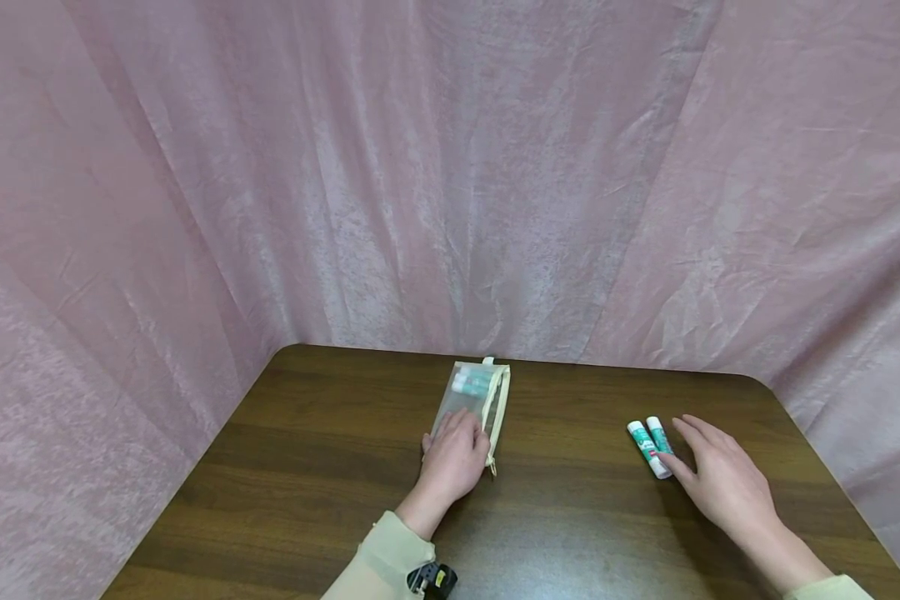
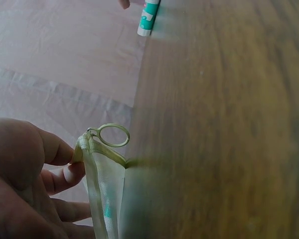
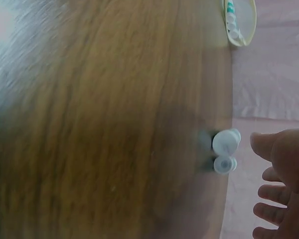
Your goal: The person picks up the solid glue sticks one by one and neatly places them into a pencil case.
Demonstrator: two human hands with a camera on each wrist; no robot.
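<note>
A see-through mesh zip pouch [image 1: 446, 407] with cream trim lies at the table's far middle, its zipper parted. Green-and-white glue sticks [image 1: 471, 382] show inside it. My left hand [image 1: 456, 454] is over the pouch's near end; in the left wrist view its fingertips pinch the trim beside the round zipper pull [image 2: 114, 145]. Toward the right, two more glue sticks [image 1: 642, 446] lie side by side on the table. Close beside them is my right hand [image 1: 727, 483], fingers extended and thumb apart, the thumb tip overlapping their near ends in the head view.
The brown wooden table [image 1: 307, 450] has rounded far corners. Pink velvety curtains [image 1: 450, 183] hang right behind its far edge and along both sides. A black device [image 1: 432, 579] is strapped at my left wrist over a pale sleeve [image 1: 390, 554].
</note>
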